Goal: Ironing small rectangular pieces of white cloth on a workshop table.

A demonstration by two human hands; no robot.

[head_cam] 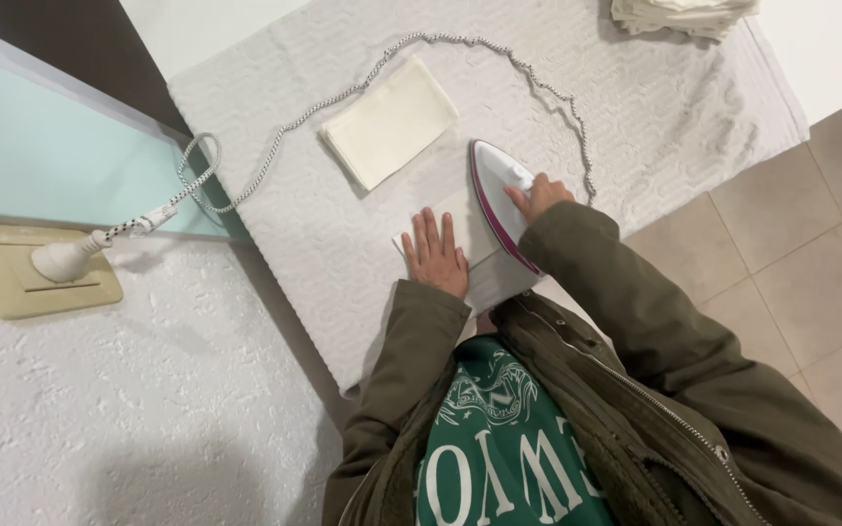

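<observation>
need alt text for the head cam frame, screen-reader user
A person's right hand grips a white and magenta clothes iron on a white textured ironing pad, while the left hand lies flat on a pale cloth beside it. A folded cream cloth lies further back, and the iron's braided cord runs to a wall socket.

1. Folded cream cloth [389, 122] lies flat just beyond the fingers [431, 229], a touch left.
2. Stack of folded cloths [679, 12] sits well beyond them, far right.
3. Beige wall socket [21, 278], white plug [65, 259] in it, well left of the fingers.
4. Tiled floor [791, 244] off right.
</observation>
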